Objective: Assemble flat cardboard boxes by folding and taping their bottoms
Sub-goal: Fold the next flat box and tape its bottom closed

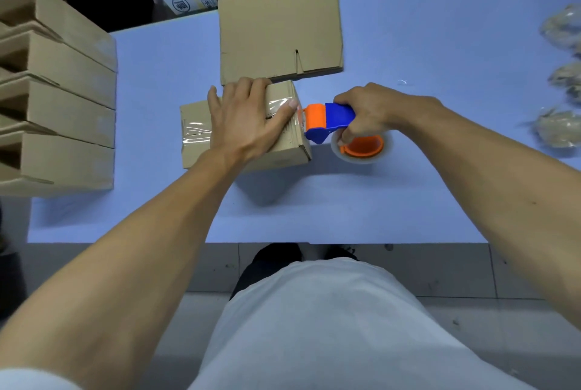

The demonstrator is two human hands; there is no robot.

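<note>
A small cardboard box (283, 155) lies bottom up on the blue table (408, 194), with clear tape across its closed flaps. My left hand (248, 119) presses flat on top of the box, fingers spread, thumb at the box's right edge on the tape. My right hand (371, 113) grips the blue handle of an orange and blue tape dispenser (333, 120), whose cutter end meets the box's right edge. The roll of clear tape (364, 149) sits on the dispenser below my right hand.
A stack of flat cardboard boxes (279, 31) lies just behind the taped box. Several assembled boxes (63, 113) stand in a row at the left table edge. Clear bags with pale contents (559, 128) lie at the far right. The table's near edge is by my body.
</note>
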